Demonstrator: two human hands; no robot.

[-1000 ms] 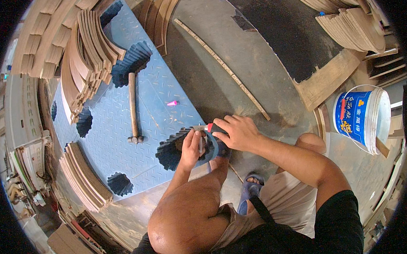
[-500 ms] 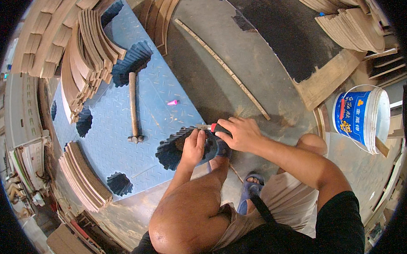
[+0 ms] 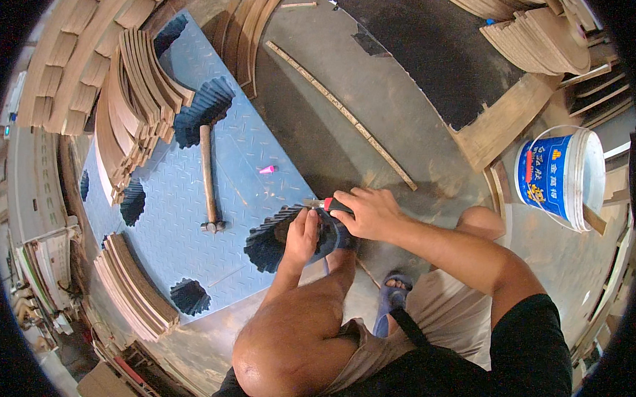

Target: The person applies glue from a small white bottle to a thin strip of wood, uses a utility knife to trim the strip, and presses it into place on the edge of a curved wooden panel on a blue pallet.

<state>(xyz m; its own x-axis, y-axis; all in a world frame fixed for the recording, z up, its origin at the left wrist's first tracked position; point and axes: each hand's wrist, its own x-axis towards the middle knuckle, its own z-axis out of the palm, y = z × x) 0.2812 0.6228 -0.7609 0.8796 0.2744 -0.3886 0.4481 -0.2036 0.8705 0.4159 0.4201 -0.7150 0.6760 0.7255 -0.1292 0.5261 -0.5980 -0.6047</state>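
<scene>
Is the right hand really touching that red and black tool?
Touching. The head view shows it: the right hand is closed around the black part of the red and black tool, with no gap.

Utility knife (image 3: pixel 339 205) goes back toward nine o'clock, while the view turns

Half a second ago, the right hand (image 3: pixel 371 214) had drawn the utility knife a little toward three o'clock, and its blade (image 3: pixel 312 203) was more to that side of the left fingertips. Now the blade has come back and is at about twelve o'clock from these fingertips. The left hand (image 3: pixel 302 237) appears slightly shifted toward five o'clock.

The camera has turned a little. Therefore the hammer (image 3: pixel 208 176) and the pink cap (image 3: pixel 267 170) appear lower, toward six o'clock; the wooden strip (image 3: pixel 358 127) is shifted toward seven o'clock, and the blue-and-white bucket (image 3: pixel 552 176) toward eleven o'clock.
</scene>
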